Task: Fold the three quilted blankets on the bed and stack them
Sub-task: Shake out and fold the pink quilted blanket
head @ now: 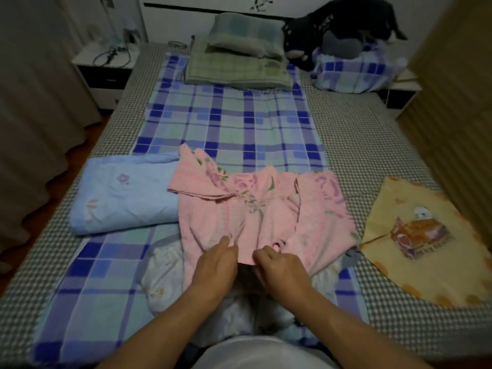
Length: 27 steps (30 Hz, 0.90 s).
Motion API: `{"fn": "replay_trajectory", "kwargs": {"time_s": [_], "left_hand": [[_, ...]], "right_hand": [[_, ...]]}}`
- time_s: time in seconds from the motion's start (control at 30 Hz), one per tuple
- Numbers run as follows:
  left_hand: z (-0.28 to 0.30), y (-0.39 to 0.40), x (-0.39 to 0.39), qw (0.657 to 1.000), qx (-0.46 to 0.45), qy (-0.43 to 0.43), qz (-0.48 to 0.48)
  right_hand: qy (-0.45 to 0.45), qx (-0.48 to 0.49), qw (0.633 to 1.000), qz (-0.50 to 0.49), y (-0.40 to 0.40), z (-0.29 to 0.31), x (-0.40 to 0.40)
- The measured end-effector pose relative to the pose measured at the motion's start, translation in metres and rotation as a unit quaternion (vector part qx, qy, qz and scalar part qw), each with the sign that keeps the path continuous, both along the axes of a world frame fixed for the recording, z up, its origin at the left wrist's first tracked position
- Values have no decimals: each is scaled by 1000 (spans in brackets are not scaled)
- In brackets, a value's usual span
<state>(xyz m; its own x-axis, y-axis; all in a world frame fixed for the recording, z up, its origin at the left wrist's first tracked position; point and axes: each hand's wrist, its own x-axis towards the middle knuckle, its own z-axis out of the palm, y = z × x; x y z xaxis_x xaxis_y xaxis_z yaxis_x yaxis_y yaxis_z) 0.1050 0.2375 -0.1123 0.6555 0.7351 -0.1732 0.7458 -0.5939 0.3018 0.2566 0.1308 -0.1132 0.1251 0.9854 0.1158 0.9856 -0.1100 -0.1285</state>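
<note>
Right hand, pink cloth seemingly crosswise

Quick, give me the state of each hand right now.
Left hand: fingers on the pink cloth near its hem; grip cannot be told.
Right hand: closed, fingers curled on the pink cloth's near hem.

Bare forearms, bare left hand and right hand. Plain white top over torso, rounded.
</note>
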Motion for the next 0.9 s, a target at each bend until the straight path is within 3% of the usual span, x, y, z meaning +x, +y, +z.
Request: {"fn": "replay_trajectory", "kwargs": {"time_s": [0.1, 0.2, 0.33, 0.4, 0.53, 0.67, 0.73, 0.77, 0.8, 0.87, 0.9], "left_hand": [[31, 0, -8, 993, 104, -16, -46], [64, 14, -30, 984, 178, -18, -21], [81, 54, -78, 981, 183, 27, 56], [80, 67, -99, 978, 187, 33, 83], [68, 61, -94, 978, 193, 25, 79], [53, 64, -65, 982, 169, 14, 81], [45, 75, -68, 982, 147, 21, 116], [37, 82, -77, 980, 156, 30, 120], [30, 86, -87, 978, 174, 62, 98], [5, 87, -106, 974, 172, 146, 22], [-10, 84, -113, 970, 155, 185, -3]], "right_hand": [[-11, -51, 996, -73, 16, -8, -1], [-7, -87, 987, -138, 34, -17, 8], [-31, -121, 974, -191, 30, -38, 56], [-58, -93, 969, -222, 15, -44, 90], [-95, -107, 953, -267, 20, 6, 150], [-33, 121, 938, -322, 31, 85, 186], [-98, 169, 959, -203, 1, 98, 182], [-128, 121, 978, -113, -21, 94, 177], [-132, 14, 991, -35, -46, 79, 172], [-78, -267, 961, 11, -93, 41, 166], [-47, -344, 938, 6, -109, 26, 162]]}}
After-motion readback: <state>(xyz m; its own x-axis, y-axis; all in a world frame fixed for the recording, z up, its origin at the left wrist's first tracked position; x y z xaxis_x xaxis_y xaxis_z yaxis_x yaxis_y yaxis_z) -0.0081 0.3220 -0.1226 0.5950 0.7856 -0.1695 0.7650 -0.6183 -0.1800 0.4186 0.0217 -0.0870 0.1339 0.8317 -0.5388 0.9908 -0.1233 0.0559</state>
